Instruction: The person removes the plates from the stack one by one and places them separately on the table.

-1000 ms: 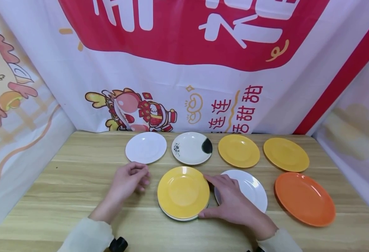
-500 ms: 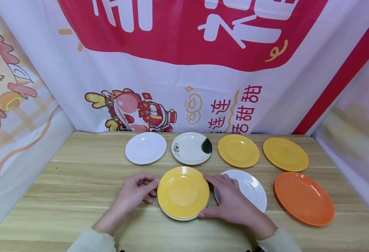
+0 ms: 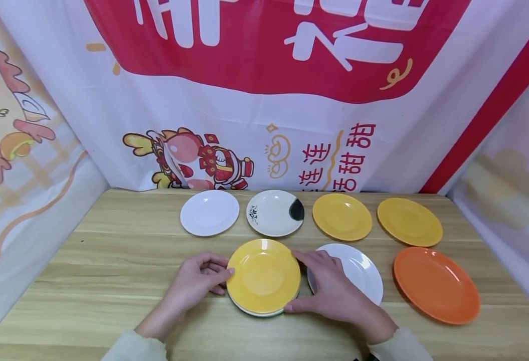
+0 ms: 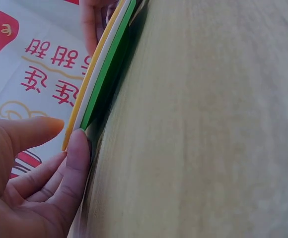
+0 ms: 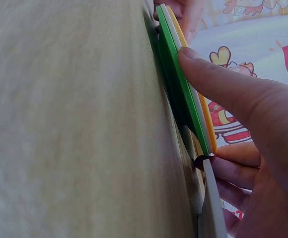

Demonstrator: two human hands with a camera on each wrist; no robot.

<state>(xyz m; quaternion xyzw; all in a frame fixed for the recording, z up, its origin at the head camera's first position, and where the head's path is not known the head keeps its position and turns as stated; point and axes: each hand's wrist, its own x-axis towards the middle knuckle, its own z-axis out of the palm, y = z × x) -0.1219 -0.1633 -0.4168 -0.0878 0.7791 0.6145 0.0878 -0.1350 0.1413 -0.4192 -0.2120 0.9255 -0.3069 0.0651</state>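
Note:
A stack of round plates lies between my hands, a yellow plate (image 3: pixel 263 276) on top. In the left wrist view a white rim and a green plate (image 4: pixel 107 74) show beneath the yellow one. My left hand (image 3: pixel 195 282) has its thumb over the left rim and its fingers curled at the stack's edge. With thumb and forefinger spread along the right rim, my right hand (image 3: pixel 329 291) grips the stack. It partly covers a white plate (image 3: pixel 359 273) behind it.
Along the back stand a white plate (image 3: pixel 209 212), a patterned plate (image 3: pixel 273 213) with a dark patch, and two yellow plates, one (image 3: pixel 342 216) left of the other (image 3: pixel 409 221). An orange plate (image 3: pixel 436 285) lies at the right. Printed cloth (image 3: pixel 264 115) rises behind the wooden table (image 3: pixel 111 271).
My left hand has moved right and slightly down from beside the back white plate to the stack's left rim. The right hand and the plates stay in place.

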